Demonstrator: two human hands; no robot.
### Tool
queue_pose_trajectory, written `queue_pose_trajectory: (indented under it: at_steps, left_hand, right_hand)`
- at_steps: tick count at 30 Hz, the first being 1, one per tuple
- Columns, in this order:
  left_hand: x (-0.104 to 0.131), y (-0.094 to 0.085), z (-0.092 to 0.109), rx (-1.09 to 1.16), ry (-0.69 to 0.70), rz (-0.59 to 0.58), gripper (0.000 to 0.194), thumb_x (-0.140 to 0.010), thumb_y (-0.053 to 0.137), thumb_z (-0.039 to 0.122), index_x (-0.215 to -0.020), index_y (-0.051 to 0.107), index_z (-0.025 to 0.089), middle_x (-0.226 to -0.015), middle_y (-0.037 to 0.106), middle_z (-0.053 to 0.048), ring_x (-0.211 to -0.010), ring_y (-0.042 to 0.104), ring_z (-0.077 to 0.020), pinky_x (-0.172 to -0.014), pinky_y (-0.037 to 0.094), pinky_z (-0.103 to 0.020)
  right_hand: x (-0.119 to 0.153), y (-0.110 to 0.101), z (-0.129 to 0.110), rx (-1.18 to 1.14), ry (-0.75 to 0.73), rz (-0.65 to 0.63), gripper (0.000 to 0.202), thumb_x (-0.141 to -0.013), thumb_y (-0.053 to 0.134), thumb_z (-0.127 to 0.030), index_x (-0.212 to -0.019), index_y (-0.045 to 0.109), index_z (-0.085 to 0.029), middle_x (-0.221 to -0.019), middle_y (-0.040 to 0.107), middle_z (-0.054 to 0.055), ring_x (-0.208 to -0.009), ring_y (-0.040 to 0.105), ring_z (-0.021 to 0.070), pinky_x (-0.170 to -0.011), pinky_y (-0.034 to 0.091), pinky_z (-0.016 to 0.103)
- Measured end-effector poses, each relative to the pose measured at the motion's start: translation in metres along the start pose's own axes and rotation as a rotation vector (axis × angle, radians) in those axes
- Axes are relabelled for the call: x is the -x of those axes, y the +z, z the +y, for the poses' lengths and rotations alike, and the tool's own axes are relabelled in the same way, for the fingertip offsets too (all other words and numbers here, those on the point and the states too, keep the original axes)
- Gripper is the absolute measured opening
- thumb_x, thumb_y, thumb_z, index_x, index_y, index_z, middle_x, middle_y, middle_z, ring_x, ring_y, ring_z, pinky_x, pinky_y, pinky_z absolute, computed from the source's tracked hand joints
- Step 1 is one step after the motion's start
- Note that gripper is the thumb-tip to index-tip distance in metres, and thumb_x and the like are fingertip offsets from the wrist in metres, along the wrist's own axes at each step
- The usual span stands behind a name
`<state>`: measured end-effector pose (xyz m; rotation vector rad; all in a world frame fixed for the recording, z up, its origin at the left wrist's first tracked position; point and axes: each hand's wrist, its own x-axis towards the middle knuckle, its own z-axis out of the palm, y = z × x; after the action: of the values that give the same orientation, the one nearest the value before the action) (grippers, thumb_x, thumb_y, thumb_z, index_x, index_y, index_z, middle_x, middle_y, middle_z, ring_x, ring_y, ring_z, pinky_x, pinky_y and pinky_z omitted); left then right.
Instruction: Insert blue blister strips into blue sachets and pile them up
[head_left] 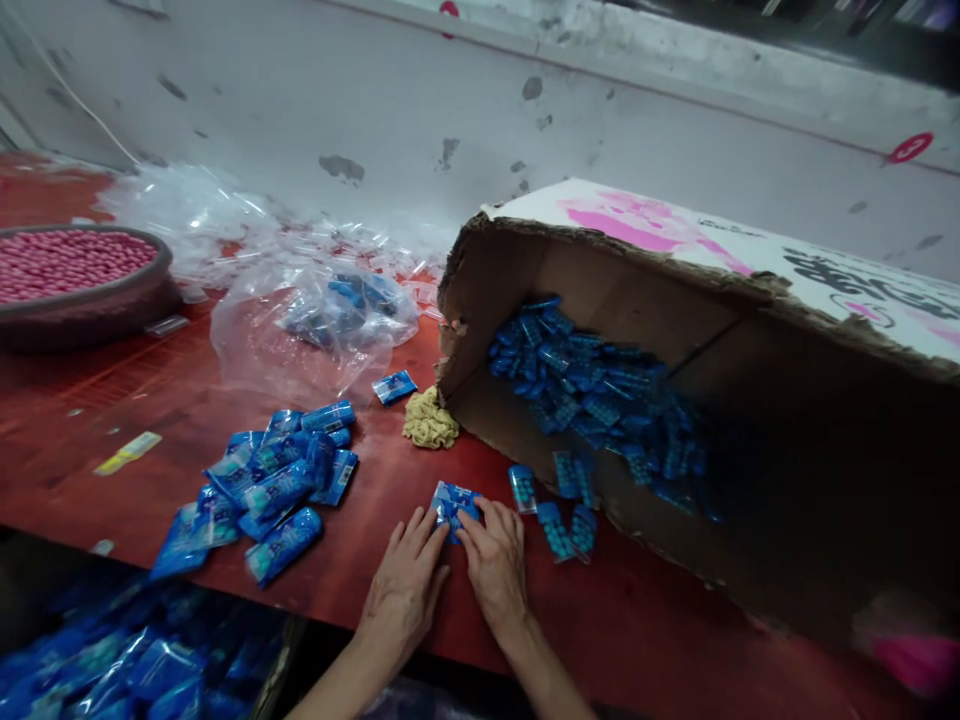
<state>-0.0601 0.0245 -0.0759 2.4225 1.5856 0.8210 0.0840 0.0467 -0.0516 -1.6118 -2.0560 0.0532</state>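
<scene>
A blue and white printed packet lies on the red table in front of me. My left hand rests at its left edge, palm down, fingers stretched out. On its right side my right hand touches it, fingers slightly bent and apart. Just right of that hand stand and lie several small clear containers of blue balls. To the left is a pile of filled blue packets. One more blue packet lies beside a bundle of yellowish bands.
A large cardboard box on its side holds many blue containers. A clear plastic bag, loose clear pieces and a basin of pink balls are at the left. More blue packets lie below the table edge.
</scene>
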Motion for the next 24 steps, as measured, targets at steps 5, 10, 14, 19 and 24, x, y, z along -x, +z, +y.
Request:
queue_pose_trajectory:
  at_steps: [5, 10, 14, 19, 24]
  left_hand:
    - [0.001, -0.017, 0.014, 0.331, -0.252, 0.105, 0.036, -0.079, 0.047, 0.025, -0.114, 0.052, 0.021, -0.116, 0.059, -0.011, -0.110, 0.052, -0.0242, -0.090, 0.043, -0.043]
    - [0.000, -0.029, 0.025, 0.826, -0.833, 0.155, 0.053, -0.069, 0.057, 0.041, -0.114, 0.049, 0.016, -0.093, 0.064, -0.009, -0.074, 0.063, -0.0200, -0.061, 0.052, -0.033]
    - [-0.012, -0.032, 0.032, 1.153, -1.013, 0.013, 0.050, -0.061, 0.063, 0.044, -0.100, 0.056, 0.013, -0.078, 0.064, -0.005, -0.058, 0.059, -0.0138, -0.044, 0.043, -0.023]
    - [-0.022, -0.045, 0.033, 1.060, -0.919, 0.134, 0.043, -0.064, 0.059, 0.045, -0.097, 0.058, 0.017, -0.084, 0.067, -0.007, -0.075, 0.063, -0.0193, -0.062, 0.050, -0.030]
    - [-0.019, -0.064, 0.001, 0.361, -0.471, 0.315, 0.034, -0.071, 0.056, 0.036, -0.102, 0.057, 0.022, -0.107, 0.061, -0.009, -0.106, 0.051, -0.0262, -0.093, 0.037, -0.046]
  right_hand:
    - [0.001, -0.002, 0.000, -0.020, 0.010, 0.028, 0.019, -0.081, 0.053, -0.017, -0.089, 0.067, -0.027, -0.098, 0.063, 0.007, -0.094, 0.051, 0.0232, -0.083, 0.037, 0.042]
    - [0.004, -0.014, -0.007, -0.094, 0.005, 0.137, 0.019, -0.083, 0.050, -0.018, -0.088, 0.068, -0.024, -0.092, 0.063, 0.007, -0.088, 0.052, 0.0210, -0.079, 0.040, 0.038]
    - [0.009, -0.028, -0.020, -0.193, -0.077, 0.222, 0.020, -0.084, 0.050, -0.017, -0.090, 0.067, -0.026, -0.091, 0.062, 0.007, -0.087, 0.052, 0.0204, -0.076, 0.042, 0.037]
    - [0.012, -0.031, -0.023, -0.232, -0.104, 0.204, 0.020, -0.084, 0.049, -0.016, -0.090, 0.066, -0.025, -0.090, 0.061, 0.007, -0.088, 0.053, 0.0203, -0.075, 0.043, 0.036]
    - [0.010, -0.019, -0.013, -0.068, -0.052, 0.052, 0.021, -0.084, 0.048, -0.022, -0.098, 0.063, -0.023, -0.098, 0.061, 0.010, -0.094, 0.052, 0.0250, -0.080, 0.042, 0.041]
